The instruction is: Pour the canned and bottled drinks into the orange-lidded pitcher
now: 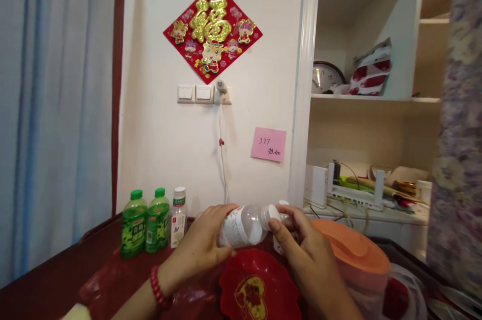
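Note:
A clear plastic bottle (253, 224) with a white label and white cap lies nearly on its side in the air, between both hands. My left hand (205, 234), a red bead bracelet on its wrist, is wrapped round the labelled body. At the other end, the thumb and fingers of my right hand (305, 244) grip the white cap (272, 214). Under the bottle sits a red scalloped tray (276, 270) with a gold heart-shaped design. Another white-capped bottle (277, 247) stands behind my right hand, mostly hidden.
Two green-capped drink bottles (134, 224) and a white-capped bottle (178, 219) stand at the left. Red plastic film (107, 280) covers part of the dark red table. An orange-lidded container (354, 244) is close by my right arm. Routers and cables (352, 198) occupy the shelf.

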A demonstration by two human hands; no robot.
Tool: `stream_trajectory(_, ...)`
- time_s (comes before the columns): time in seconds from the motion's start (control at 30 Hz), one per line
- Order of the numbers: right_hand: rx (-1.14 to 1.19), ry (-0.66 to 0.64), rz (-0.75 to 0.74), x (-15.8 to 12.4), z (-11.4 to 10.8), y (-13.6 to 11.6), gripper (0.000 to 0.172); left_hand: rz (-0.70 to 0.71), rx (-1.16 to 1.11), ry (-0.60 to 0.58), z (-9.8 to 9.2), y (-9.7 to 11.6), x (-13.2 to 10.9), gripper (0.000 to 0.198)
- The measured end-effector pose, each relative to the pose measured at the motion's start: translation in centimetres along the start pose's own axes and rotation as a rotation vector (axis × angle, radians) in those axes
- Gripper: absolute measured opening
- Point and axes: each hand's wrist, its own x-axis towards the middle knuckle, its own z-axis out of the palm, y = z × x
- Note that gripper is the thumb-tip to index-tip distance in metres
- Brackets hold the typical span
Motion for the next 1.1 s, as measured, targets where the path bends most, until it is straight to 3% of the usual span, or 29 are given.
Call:
stream_trajectory(0.2,-0.143,-0.03,-0.071,-0.1,0.4,0.0,0.04,0.08,0.167,0.015,-0.6,0.3,-0.2,0.063)
stream_trajectory(0.33,-0.199,-0.054,-0.229,0.0,0.2,0.4,0.033,0.115,0.184,-0.005,-1.0,-0.4,-0.3,0.069)
stream_trajectory(0.43,-0.225,-0.152,-0.329,0.0,-0.5,0.5,0.038,0.133,0.179,-0.033,-1.1,-1.0,-0.2,0.068)
stream_trajectory(0.57,-0.221,-0.12,-0.181,-0.1,-1.0,0.5,0.056,0.137,0.203,-0.026,-1.1,-1.1,-0.1,0.074)
stream_trajectory(0.63,-0.312,-0.125,-0.056,-0.2,-1.0,0.5,0.044,0.138,0.215,-0.026,-1.0,-1.0,-0.1,0.075)
stream_trajectory(0.7,-0.407,-0.181,-0.024,-0.2,-0.9,0.4,0.038,0.137,0.222,-0.033,-1.0,-0.9,-0.1,0.071)
stream_trajectory(0.8,-0.426,-0.214,-0.161,-0.1,-0.8,0.5,0.024,0.131,0.21,-0.051,-1.0,-1.1,0.0,0.065)
stream_trajectory(0.87,-0.399,-0.187,-0.296,-0.1,-0.8,0.4,0.029,0.122,0.177,-0.076,-1.1,-1.5,0.0,0.065)
stream_trajectory(1.03,-0.345,0.01,-0.484,-0.6,-1.3,-1.5,0.032,0.011,-0.004,-0.038,-1.0,-3.4,0.3,0.067)
stream_trajectory(1.1,-0.332,-0.101,-0.483,-1.2,-0.8,-2.5,0.037,-0.078,-0.163,-0.003,-0.8,-4.1,0.4,0.068)
